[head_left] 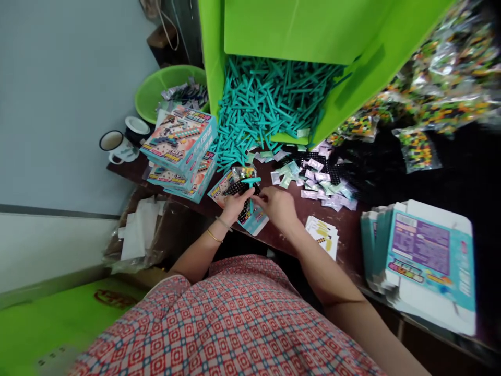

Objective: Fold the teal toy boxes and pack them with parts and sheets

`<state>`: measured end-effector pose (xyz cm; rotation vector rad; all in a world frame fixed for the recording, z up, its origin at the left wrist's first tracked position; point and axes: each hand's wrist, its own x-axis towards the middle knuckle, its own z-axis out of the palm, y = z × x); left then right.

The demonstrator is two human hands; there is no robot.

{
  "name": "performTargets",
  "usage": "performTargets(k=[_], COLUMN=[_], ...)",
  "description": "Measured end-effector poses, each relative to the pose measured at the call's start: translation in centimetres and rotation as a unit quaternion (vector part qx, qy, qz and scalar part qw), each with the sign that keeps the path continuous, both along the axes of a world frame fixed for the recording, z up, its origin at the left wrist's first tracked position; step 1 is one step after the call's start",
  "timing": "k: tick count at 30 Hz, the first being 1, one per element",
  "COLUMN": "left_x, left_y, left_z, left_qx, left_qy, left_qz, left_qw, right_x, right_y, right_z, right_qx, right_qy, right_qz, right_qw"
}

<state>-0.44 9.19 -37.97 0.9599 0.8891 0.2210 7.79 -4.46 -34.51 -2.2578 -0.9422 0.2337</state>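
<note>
My left hand (236, 206) is closed, its thumb pressed near a teal T-shaped piece (251, 180) that lies over black perforated boards (244, 215). My right hand (278, 207) is beside it with the fingers pinched together close to the teal piece's stem; what lies between them is hidden. Below both hands is a printed box (256, 223), light blue at its near end. A small clear bag of coloured beads (246, 171) rests at its far end. To the right of my hands, small pale sachets (313, 177) are scattered over more black boards.
A green bin (214, 57) full of teal sticks (266, 99) stands ahead. Stacked boxes (178, 138), a mug (123, 151) and a green basin (151, 94) are left. Cards (323, 237), flat cartons (426, 261) and bead bags (418, 149) lie right.
</note>
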Motion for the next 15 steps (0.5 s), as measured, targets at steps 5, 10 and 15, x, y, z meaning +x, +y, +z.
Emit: performTargets(k=[5, 10, 15], left_x=[-1.0, -2.3, -4.8], left_y=[-1.8, -3.7, -2.8], left_z=[0.9, 0.4, -0.8], left_qx=[0.077, 0.029, 0.193], left_qy=[-0.120, -0.126, -0.186], left_qz=[-0.191, -0.202, -0.241], left_qw=[0.971, 0.971, 0.933], right_x=[3.3, 3.7, 6.5], right_y=[-2.6, -4.2, -8.8], right_z=[1.9, 0.6, -2.6], right_qx=[0.095, 0.118, 0.200], right_qy=[0.044, 0.150, 0.089], right_qz=[0.141, 0.144, -0.086], right_qw=[0.984, 0.971, 0.972])
